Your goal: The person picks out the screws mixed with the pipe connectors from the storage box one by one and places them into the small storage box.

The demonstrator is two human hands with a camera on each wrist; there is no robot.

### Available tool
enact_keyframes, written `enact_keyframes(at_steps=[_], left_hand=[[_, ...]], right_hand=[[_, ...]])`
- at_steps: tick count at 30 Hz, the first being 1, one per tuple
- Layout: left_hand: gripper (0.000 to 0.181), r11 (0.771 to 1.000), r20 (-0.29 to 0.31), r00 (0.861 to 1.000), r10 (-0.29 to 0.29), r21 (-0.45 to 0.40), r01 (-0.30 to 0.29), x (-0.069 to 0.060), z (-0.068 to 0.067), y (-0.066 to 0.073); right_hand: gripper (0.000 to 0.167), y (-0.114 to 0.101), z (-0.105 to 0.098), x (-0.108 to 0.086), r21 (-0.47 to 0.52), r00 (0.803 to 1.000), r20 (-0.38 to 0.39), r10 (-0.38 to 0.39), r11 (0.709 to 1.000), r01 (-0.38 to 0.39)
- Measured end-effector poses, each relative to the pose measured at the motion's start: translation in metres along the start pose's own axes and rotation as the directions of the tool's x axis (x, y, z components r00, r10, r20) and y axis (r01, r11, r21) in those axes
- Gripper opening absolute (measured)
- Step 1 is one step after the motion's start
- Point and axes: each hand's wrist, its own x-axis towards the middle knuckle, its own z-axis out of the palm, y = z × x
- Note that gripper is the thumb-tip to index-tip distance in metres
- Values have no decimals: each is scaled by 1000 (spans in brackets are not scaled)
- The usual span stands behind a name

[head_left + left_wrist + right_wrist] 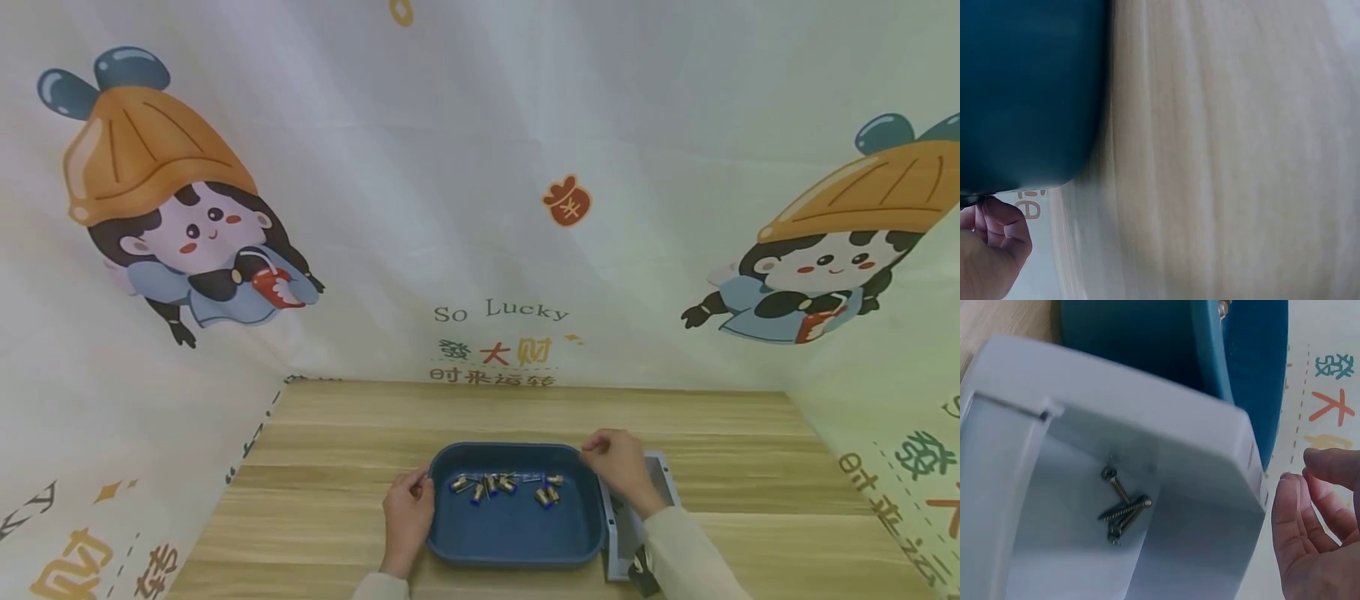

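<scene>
Head view: grips the left rim of a blue tub (517,535) with the left hand (408,510), on a wood-grained table (330,467). Holds the right hand (621,467) at the tub's far right corner, just beside a grey box (1129,390), bent nearly into a pinch; shows nothing in it, yet cannot tell, with a small item possibly hidden. Displays brass fittings (507,484) with blue ends lying loose across the far half of the tub, thin metal pieces (532,479) among them. Right wrist view: reveals several screws (1127,512) lying together inside the box. Judged from this layout, looks partway along: screws already apart in the box, fittings and thin pieces left mixed in the tub.
</scene>
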Motion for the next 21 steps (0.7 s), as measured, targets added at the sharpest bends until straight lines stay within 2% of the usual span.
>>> enact_keyframes(at_steps=[7, 11, 16, 21], left_hand=[[23, 1000, -6, 1000, 19, -7, -19, 1, 0, -2], [23, 999, -13, 999, 35, -4, -35, 1, 0, -1], [23, 1000, -15, 1000, 25, 0, -25, 0, -1, 0], [23, 1000, -24, 999, 29, 3, -29, 0, -1, 0]], right_hand=[[5, -3, 14, 1, 10, 998, 49, 30, 999, -30], [5, -4, 22, 2, 35, 999, 46, -4, 999, 3], [7, -3, 31, 1, 69, 997, 29, -70, 995, 68], [9, -4, 39, -2, 72, 996, 25, -84, 994, 82]])
